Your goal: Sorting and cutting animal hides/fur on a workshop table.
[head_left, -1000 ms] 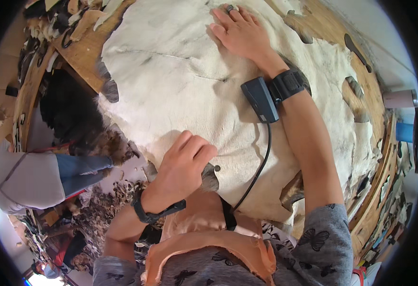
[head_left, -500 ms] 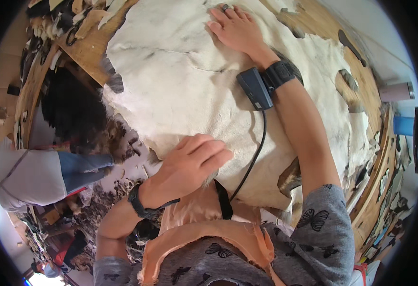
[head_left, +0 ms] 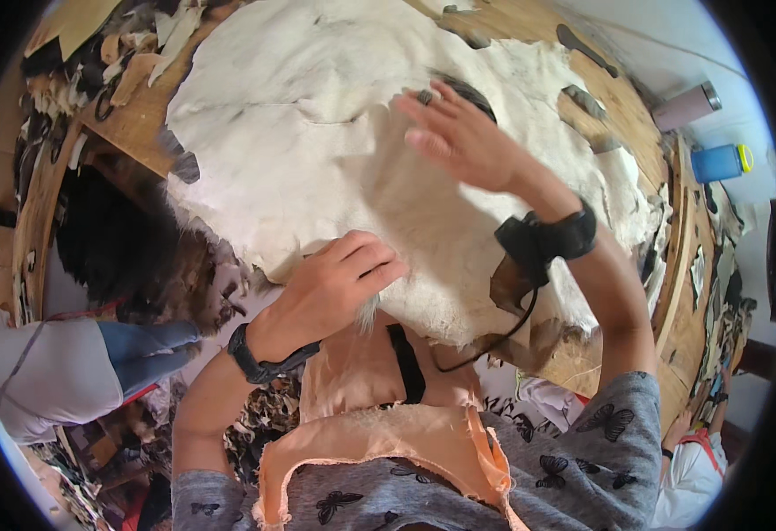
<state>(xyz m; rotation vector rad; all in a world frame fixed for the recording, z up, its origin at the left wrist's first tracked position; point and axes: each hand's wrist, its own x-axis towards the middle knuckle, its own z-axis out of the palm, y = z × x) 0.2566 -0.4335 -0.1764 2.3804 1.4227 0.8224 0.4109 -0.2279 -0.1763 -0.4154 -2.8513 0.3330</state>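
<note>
A large cream-coloured hide (head_left: 273, 177) with ragged, fur-fringed edges lies skin side up on a wooden table (head_left: 127, 146). My left hand (head_left: 343, 274) is at the hide's near edge, its fingers curled over it as if pinching it. My right hand (head_left: 459, 142), a ring on one finger, is lifted above the upper right part of the hide with its fingers apart, casting a shadow on it. A black strap and device (head_left: 538, 239) with a cable sit on my right wrist. A peach apron (head_left: 343, 372) covers my front below the hide.
A dark flat tool (head_left: 587, 50) lies beyond the hide, near a pink flask (head_left: 689, 106) and a blue container (head_left: 715, 164). Scraps (head_left: 135, 53) and dark fur (head_left: 109, 239) are at the left. Co-workers appear at lower left (head_left: 56, 372) and lower right (head_left: 693, 478).
My right hand has lifted off the far part of the hide and moved toward me and rightward, its forearm angled more. My left hand stays at the near edge. The view has shifted.
</note>
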